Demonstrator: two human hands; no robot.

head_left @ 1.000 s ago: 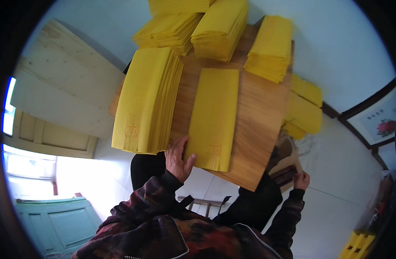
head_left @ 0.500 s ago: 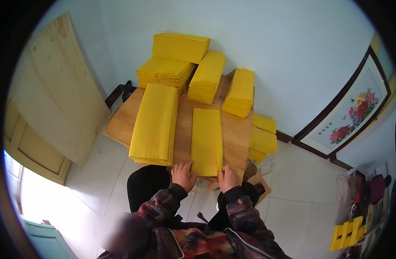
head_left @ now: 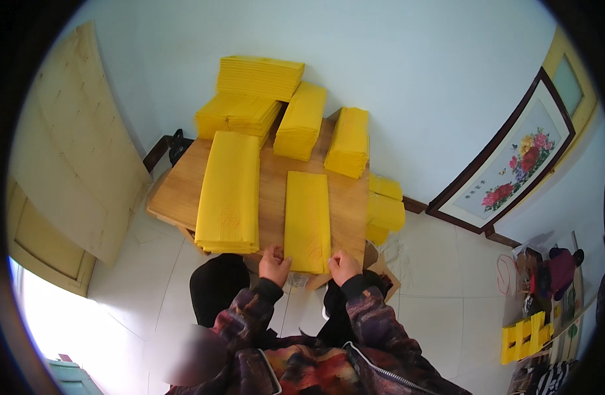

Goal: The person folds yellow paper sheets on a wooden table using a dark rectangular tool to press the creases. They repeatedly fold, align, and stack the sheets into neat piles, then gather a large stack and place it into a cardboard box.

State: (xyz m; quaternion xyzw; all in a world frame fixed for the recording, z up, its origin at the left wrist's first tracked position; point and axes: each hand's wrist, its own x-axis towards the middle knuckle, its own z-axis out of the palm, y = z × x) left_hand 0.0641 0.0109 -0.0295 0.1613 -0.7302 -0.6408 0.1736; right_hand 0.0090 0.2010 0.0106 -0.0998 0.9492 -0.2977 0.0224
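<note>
A narrow rectangle of folded yellow paper (head_left: 307,217), with a faint reddish mark near its lower end, lies on the wooden table (head_left: 273,184) before me. My left hand (head_left: 275,265) is closed beside its lower left corner, fingers curled; what they hold, if anything, is hidden. At the lower right corner, my right hand (head_left: 344,267) pinches the paper's edge between thumb and fingers. Left of this paper lies a thicker stack of similar yellow paper (head_left: 230,191), marked the same way.
More yellow stacks stand at the table's back: a piled pair (head_left: 259,78), a middle stack (head_left: 300,122) and a right stack (head_left: 347,141). Tied yellow bundles (head_left: 386,210) sit beyond the right edge. A wooden board (head_left: 68,145) leans at left; a framed flower picture (head_left: 513,164) leans at right.
The whole view has shifted slightly, with the table now further left. My left fingers have curled in more; both hands stay at the paper's near corners.
</note>
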